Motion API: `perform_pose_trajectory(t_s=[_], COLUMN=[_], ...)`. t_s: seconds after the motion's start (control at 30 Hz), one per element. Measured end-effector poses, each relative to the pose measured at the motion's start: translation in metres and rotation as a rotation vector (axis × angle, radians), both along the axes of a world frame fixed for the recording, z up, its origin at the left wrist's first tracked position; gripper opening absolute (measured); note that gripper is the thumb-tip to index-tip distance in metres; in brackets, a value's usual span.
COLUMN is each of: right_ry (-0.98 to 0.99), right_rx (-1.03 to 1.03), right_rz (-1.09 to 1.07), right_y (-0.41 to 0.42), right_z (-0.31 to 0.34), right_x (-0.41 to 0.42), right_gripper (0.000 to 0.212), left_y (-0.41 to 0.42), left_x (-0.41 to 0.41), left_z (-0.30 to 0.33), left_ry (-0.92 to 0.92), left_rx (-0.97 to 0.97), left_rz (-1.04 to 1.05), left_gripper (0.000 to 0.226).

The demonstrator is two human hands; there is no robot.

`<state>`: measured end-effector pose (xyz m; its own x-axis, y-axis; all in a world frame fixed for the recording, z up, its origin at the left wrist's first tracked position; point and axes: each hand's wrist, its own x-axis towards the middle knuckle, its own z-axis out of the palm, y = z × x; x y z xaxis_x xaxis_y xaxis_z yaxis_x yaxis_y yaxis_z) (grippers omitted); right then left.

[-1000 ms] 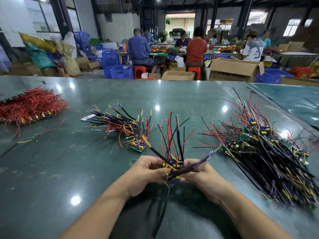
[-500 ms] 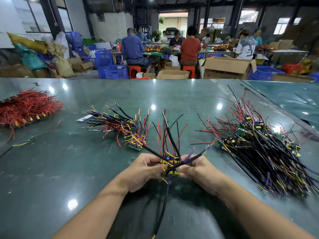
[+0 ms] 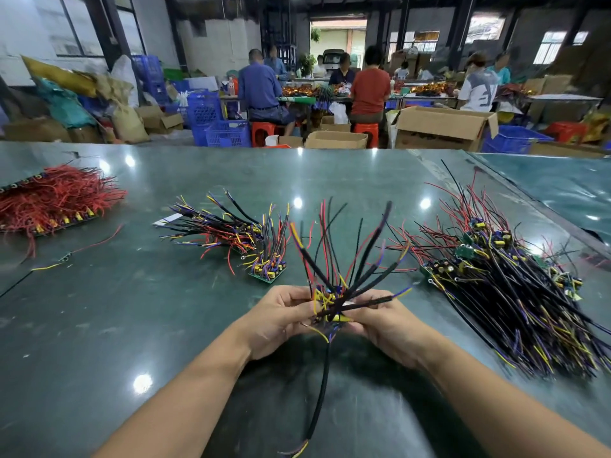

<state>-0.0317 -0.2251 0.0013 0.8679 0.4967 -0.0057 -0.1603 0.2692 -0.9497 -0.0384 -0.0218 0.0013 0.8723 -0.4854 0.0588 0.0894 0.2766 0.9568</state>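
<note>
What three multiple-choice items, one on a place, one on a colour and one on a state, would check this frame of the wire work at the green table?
1. Where does the biggest pile of wired boards lie?
A. On the table, to the person's right.
B. On the table, to the person's left.
C. In a cardboard box.

2. What colour are most wires in the far-left heap?
A. Blue.
B. Red.
C. White.

3. How is the wire bundle in the middle held?
A. By one hand alone.
B. It lies untouched.
C. By both hands.

Key:
1 A, the pile spreads out on the side of the right hand.
2 B, the heap is red apart from small yellow parts along its edge.
3 C, the left hand and the right hand both grip its base.
</note>
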Motion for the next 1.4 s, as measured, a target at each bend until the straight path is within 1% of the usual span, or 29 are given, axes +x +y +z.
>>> perform_pose_trajectory(t_s=[0.13,0.2,0.27,0.33,0.4,0.5,0.57,0.63,0.7,0.73,0.77,0.8,0.83,0.87,0.9,0.93,0.97,1.03,1.1,1.17,1.23,1.33,1.4], right_ry=[0.052,0.096,0.128,0.144,0.142,0.16,0.167,0.171,0.183,0.178,0.145,0.066,-0.042,-0.166,-0.295,-0.388,-0.448,-0.464,-0.345,-0.19,-0.124,-0.201,-0.245], right_rx=[0.049,0.01,-0.038,-0.057,-0.087,-0.125,-0.223,-0.289,-0.24,-0.24,-0.309,-0.498,-0.773,-1.03,-1.175,-1.176,-1.099,-0.811,-0.54,-0.37,-0.272,-0.252,-0.277], right_rz=[-0.059,-0.128,-0.18,-0.215,-0.276,-0.382,-0.41,-0.456,-0.488,-0.483,-0.473,-0.448,-0.429,-0.445,-0.475,-0.499,-0.506,-0.441,-0.31,-0.258,-0.255,-0.293,-0.352], right_y=[0.002,0.004,0.008,0.012,0.014,0.012,0.015,0.026,0.043,0.053,0.061,0.068,0.072,0.073,0.073,0.071,0.068,0.059,0.052,0.046,0.039,0.03,0.026], right_z=[0.005,0.008,0.012,0.018,0.024,0.03,0.03,0.031,0.032,0.032,0.034,0.036,0.037,0.039,0.042,0.044,0.046,0.045,0.04,0.034,0.026,0.016,0.014], right_x=[-0.001,0.0,0.003,0.008,0.013,0.024,0.032,0.041,0.051,0.055,0.06,0.064,0.066,0.066,0.061,0.053,0.043,0.019,-0.004,-0.021,-0.03,-0.037,-0.034], right_gripper=[0.023,0.027,0.023,0.014,0.005,0.008,0.009,0.016,0.017,0.015,0.018,0.028,0.035,0.035,0.026,0.018,0.02,0.022,0.023,0.021,0.015,0.006,0.005], left_y=[0.0,0.001,0.004,0.009,0.016,0.031,0.039,0.04,0.035,0.033,0.029,0.025,0.021,0.017,0.014,0.011,0.009,0.001,-0.008,-0.017,-0.025,-0.031,-0.032], left_x=[0.002,0.0,-0.001,-0.001,0.001,0.002,0.003,0.001,0.0,0.0,-0.001,-0.001,-0.002,-0.001,-0.002,-0.002,-0.002,-0.002,-0.003,-0.006,-0.01,-0.014,-0.016], left_z=[0.002,0.007,0.014,0.021,0.028,0.041,0.045,0.048,0.047,0.045,0.046,0.043,0.041,0.038,0.037,0.034,0.031,0.025,0.018,0.015,0.013,0.01,0.01], left_ry=[0.078,0.088,0.087,0.078,0.042,0.014,-0.011,-0.016,-0.023,-0.024,-0.023,-0.034,-0.043,-0.054,-0.059,-0.069,-0.078,-0.093,-0.116,-0.129,-0.119,-0.11,-0.105], left_rx=[-0.032,-0.081,-0.169,-0.245,-0.341,-0.563,-0.662,-0.706,-0.708,-0.68,-0.65,-0.615,-0.584,-0.551,-0.517,-0.478,-0.426,-0.289,-0.16,-0.054,-0.013,0.03,0.041], left_rz=[0.17,0.293,0.414,0.535,0.642,0.775,0.795,0.787,0.759,0.754,0.751,0.741,0.715,0.688,0.673,0.669,0.679,0.725,0.744,0.713,0.652,0.609,0.577], left_gripper=[0.026,0.015,0.011,0.01,0.013,0.02,0.017,0.008,0.021,0.021,0.014,0.014,0.017,0.021,0.025,0.026,0.026,0.025,0.026,0.028,0.029,0.031,0.029])
